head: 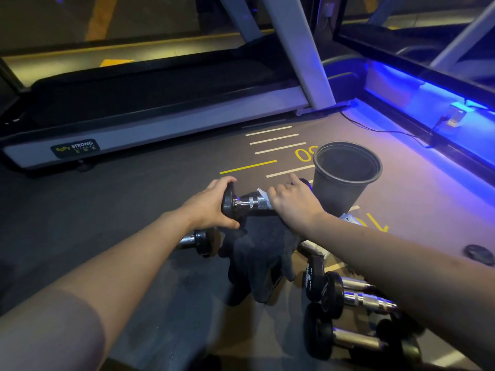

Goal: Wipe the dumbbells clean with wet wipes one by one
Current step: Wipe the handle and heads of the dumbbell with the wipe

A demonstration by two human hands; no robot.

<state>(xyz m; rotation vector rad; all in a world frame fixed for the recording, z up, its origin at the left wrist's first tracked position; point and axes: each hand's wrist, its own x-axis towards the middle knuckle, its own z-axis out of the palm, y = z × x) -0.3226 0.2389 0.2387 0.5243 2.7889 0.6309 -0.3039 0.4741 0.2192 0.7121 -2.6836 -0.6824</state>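
I hold a black dumbbell (245, 203) with a chrome handle sideways above the floor. My left hand (211, 207) grips its left end plate. My right hand (293, 203) is wrapped over the handle's right part with a white wet wipe (263, 194) under the fingers; the right plate is mostly hidden. Another dumbbell (198, 241) lies on the floor below my left hand. Several more dumbbells (345, 295) lie in a cluster at the lower right, partly under my right forearm.
A dark cloth (262, 261) lies on the floor below the held dumbbell. A black bin (345, 175) stands just right of my right hand, white wipes (348, 218) at its base. A treadmill (150, 113) runs across the back. A cable (385, 129) trails at right.
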